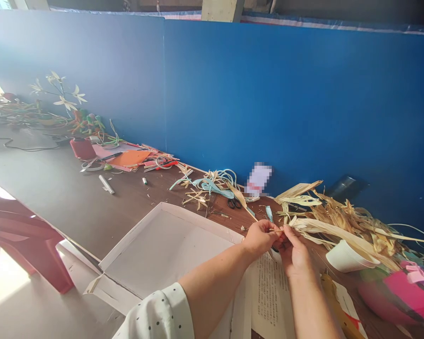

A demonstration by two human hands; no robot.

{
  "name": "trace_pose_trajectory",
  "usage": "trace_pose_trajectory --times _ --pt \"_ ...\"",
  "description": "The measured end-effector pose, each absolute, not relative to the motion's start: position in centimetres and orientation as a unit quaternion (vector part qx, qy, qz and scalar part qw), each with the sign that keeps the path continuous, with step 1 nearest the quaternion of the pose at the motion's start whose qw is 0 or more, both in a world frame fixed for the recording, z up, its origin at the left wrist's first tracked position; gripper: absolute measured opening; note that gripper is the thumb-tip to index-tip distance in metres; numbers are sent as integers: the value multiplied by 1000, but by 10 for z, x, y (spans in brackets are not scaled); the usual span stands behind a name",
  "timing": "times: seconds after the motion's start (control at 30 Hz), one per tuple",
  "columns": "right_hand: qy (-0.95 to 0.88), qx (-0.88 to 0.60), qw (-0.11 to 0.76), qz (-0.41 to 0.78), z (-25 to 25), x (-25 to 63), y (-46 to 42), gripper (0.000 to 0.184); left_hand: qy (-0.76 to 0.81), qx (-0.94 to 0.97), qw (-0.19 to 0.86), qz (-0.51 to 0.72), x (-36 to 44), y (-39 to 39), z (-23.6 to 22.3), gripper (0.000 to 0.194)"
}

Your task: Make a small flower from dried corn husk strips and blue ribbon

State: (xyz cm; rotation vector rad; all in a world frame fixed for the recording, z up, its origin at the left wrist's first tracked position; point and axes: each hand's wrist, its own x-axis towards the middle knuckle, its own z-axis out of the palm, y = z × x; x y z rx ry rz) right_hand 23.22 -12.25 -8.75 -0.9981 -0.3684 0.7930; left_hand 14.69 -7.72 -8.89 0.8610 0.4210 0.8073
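My left hand (259, 238) and my right hand (295, 254) meet over the brown table (56, 188), fingers pinched together on a pale dried leaf strip (325, 228). The strip runs from my fingertips to the right into a heap of dried husks (342, 214). Both hands are closed on it. A white paper cup (344, 256) lies on its side just right of my right hand. A printed sheet (268, 292) lies under my wrists.
A shallow white cardboard tray (162, 245) sits left of my arms. Black scissors (234, 203), blue ribbon scraps (212, 186), orange paper (129, 157), a red box (82, 149) and craft flowers (63, 96) line the blue wall. A pink basket (403, 292) stands right; a red chair (24, 240) left.
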Motion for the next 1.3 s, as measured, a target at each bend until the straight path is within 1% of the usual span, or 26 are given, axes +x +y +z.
trace_pose_trajectory --times 0.2,0.77,1.3 --pt "-171 -461 790 367 -84 230 -123 30 199 399 811 379 146 -78 -88 31" --pt "-174 -454 790 374 -84 231 -124 28 190 392 815 382 147 -78 -89 30" --pt "-151 -441 796 385 -83 230 -125 25 186 395 815 381 145 -79 -86 42"
